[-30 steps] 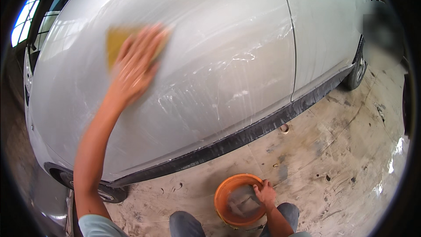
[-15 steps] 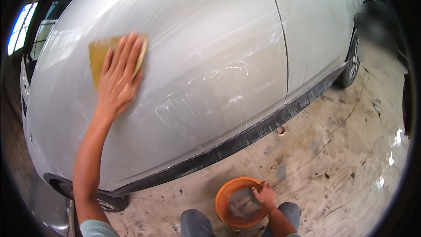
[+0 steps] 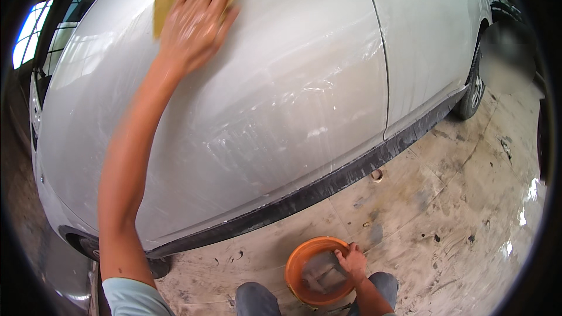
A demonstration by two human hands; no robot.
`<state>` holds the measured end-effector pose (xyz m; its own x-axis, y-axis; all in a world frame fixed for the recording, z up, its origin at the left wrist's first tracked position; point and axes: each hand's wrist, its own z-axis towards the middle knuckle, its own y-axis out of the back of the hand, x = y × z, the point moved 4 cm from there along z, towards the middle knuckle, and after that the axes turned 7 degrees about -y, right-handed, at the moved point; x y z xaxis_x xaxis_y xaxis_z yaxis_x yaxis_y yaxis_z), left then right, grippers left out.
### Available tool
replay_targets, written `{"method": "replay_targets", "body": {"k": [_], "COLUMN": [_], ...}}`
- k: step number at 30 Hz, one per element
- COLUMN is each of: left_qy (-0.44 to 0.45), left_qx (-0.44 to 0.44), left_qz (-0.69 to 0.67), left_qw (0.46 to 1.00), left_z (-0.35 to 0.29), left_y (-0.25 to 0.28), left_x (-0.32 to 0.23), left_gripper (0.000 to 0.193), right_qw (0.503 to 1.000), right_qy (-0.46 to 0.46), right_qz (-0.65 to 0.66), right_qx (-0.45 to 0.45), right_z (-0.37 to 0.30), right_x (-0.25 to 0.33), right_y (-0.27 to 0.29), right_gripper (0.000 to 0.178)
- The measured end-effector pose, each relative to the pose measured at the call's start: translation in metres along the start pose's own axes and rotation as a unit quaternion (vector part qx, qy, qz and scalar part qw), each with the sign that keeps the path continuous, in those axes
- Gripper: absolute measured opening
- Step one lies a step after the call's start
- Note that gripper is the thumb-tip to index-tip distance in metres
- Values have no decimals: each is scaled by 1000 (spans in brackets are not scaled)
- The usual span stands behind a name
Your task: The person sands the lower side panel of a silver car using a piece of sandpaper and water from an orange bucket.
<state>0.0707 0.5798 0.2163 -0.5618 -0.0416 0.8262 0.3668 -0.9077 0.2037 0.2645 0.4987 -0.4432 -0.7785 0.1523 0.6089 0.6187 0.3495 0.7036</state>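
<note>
My left hand [image 3: 196, 29] lies flat on a wet yellowish sheet [image 3: 167, 3], which looks like sandpaper, and presses it against the upper part of the silver-grey car door [image 3: 246, 105]. Its fingers are stretched over the sheet and hide much of it. Milky wet streaks and drips run down the door. Low in the picture, my right hand [image 3: 353, 262] grips the right rim of an orange basin [image 3: 294, 269], fingers curled over the edge. Greyish water stands in the basin, between my knees, and a darker shape in it is hard to make out.
A dark sill strip [image 3: 304, 196] runs along the door's bottom. Beyond the door gap lies the rear door [image 3: 424, 41], then a rear wheel [image 3: 471, 93]. A small ring-shaped thing [image 3: 376, 175] lies on the stained, partly wet floor [image 3: 433, 199]. The front wheel shows behind my left arm.
My left hand has slid the yellowish sheet up and to the right across the door, toward the top edge of the view. My right hand stays on the basin's rim.
</note>
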Motion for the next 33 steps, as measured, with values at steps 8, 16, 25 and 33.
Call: {"method": "replay_targets", "body": {"k": [8,16,25,33], "left_qy": [63,-18,4,26], "left_qx": [152,21,-42,-3], "left_qz": [6,-10,47,30], "left_qw": [986,1000,998,999], "left_z": [-67,35,115,55], "left_y": [-2,-40,-61,-61], "left_x": [-36,-62,-55,-68], "left_gripper": [60,60,57,58], "right_qw": [1000,999,1000,999], "right_qy": [-1,23,16,21], "right_qz": [11,24,18,11], "right_qx": [-15,-31,15,26], "right_z": [1,-2,-3,1], "right_x": [-6,-6,4,1], "right_y": [3,6,6,1], "right_gripper": [68,68,66,70]}}
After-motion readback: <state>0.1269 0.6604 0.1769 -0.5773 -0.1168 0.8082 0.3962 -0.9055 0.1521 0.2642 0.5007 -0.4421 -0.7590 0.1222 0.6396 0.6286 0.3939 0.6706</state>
